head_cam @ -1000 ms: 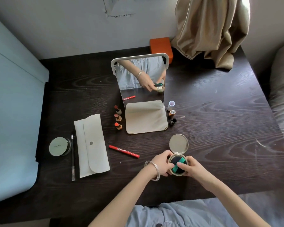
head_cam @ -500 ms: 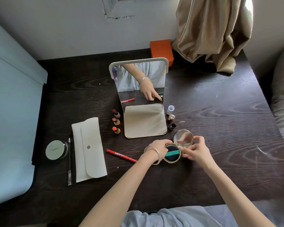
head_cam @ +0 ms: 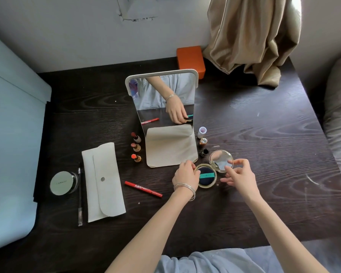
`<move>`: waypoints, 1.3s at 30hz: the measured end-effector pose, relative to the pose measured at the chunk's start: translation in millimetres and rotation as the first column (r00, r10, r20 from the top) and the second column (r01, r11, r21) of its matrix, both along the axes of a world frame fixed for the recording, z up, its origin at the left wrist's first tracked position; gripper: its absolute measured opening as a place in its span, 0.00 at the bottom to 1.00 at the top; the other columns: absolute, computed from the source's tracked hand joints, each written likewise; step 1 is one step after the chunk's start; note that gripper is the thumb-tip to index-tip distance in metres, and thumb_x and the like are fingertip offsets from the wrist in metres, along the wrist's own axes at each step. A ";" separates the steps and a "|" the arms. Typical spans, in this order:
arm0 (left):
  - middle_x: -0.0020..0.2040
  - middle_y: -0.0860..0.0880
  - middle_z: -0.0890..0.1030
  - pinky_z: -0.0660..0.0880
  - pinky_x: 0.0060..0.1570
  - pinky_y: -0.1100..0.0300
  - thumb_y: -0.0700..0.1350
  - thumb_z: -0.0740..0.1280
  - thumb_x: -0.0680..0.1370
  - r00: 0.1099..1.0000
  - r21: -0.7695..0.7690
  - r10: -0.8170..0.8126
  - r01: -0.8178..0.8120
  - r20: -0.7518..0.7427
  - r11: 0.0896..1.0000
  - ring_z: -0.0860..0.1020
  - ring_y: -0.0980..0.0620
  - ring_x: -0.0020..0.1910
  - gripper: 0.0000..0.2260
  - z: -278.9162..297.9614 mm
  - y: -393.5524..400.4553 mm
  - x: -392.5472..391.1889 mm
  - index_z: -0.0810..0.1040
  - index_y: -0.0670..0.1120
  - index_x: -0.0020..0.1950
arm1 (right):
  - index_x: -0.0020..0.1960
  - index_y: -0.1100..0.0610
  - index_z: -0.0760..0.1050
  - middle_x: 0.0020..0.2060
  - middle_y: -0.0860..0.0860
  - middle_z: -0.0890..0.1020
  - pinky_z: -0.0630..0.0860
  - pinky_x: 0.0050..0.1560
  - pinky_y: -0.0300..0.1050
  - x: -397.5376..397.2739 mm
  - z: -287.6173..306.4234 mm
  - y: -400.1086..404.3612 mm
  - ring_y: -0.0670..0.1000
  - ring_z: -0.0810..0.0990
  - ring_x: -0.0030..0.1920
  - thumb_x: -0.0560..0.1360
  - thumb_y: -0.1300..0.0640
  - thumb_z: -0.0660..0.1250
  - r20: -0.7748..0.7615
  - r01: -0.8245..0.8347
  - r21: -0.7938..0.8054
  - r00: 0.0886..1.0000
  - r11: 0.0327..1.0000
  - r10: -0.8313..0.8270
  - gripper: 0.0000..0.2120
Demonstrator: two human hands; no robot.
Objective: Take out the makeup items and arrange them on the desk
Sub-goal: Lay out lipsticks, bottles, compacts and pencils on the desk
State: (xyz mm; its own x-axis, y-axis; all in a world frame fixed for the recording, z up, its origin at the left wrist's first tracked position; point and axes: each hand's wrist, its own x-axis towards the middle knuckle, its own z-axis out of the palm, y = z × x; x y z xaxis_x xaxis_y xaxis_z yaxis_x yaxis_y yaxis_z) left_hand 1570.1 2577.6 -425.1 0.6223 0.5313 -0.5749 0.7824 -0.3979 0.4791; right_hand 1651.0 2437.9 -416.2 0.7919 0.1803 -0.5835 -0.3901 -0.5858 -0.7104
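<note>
An open gold cushion compact (head_cam: 206, 175) lies on the dark desk (head_cam: 264, 144), just right of the mirror's base. A dark puff with a teal strap sits in it, and its mirrored lid (head_cam: 220, 160) is tilted up. My left hand (head_cam: 185, 174) grips the compact's left rim. My right hand (head_cam: 239, 174) hovers at the lid's right edge with fingers spread and loose, fingertips at the rim. A white pouch (head_cam: 102, 182) lies flat at the left. A red lip pencil (head_cam: 143, 188) lies between the pouch and my left wrist.
A standing mirror (head_cam: 163, 99) on a beige base is mid-desk, with three lipsticks (head_cam: 135, 147) to its left and three small caps or bottles (head_cam: 202, 143) to its right. A green round compact (head_cam: 61, 182) and thin brush (head_cam: 79, 196) lie far left. An orange box (head_cam: 190, 59) and curtain stand behind.
Both hands carried the open compact away from me, up toward the mirror base, and set it down. My right hand let go of the puff, touched the lid, then loosened its fingers.
</note>
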 end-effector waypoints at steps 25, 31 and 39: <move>0.57 0.49 0.72 0.81 0.45 0.50 0.47 0.70 0.74 0.992 -0.109 0.109 -0.101 0.070 0.989 0.78 0.48 0.52 0.12 -16.9 -4.4 -6.8 0.73 0.48 0.55 | 0.63 0.53 0.61 0.44 0.56 0.82 0.81 0.39 0.44 -10.7 -3.6 2.7 0.54 0.85 0.38 0.76 0.58 0.67 -0.269 -0.047 0.006 0.962 0.999 0.046 0.20; 0.58 0.49 0.72 0.81 0.46 0.50 0.48 0.69 0.75 0.993 -0.089 0.102 -0.096 0.062 0.991 0.78 0.47 0.51 0.12 -17.6 -6.2 -6.8 0.72 0.49 0.56 | 0.65 0.54 0.60 0.44 0.58 0.82 0.80 0.38 0.44 -11.8 -4.0 0.1 0.55 0.85 0.39 0.76 0.58 0.66 -0.285 -0.027 0.007 0.958 1.000 0.028 0.21; 0.56 0.50 0.74 0.81 0.44 0.50 0.49 0.68 0.75 0.979 -0.113 0.169 -0.156 0.112 0.981 0.79 0.49 0.49 0.11 -10.3 6.5 -24.9 0.73 0.49 0.55 | 0.46 0.60 0.70 0.33 0.55 0.82 0.76 0.30 0.37 -22.0 5.2 6.2 0.49 0.84 0.30 0.78 0.56 0.64 -0.409 -0.121 -0.030 0.907 0.992 0.099 0.08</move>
State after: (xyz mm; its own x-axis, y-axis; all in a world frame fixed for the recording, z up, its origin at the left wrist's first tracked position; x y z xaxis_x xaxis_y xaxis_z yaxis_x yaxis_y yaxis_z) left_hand 1545.3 2584.1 -435.4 0.6008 0.5725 -0.5579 0.7663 -0.2139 0.6058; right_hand 1629.0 2444.1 -411.0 0.4615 0.2124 -0.8614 -0.5691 -0.6739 -0.4711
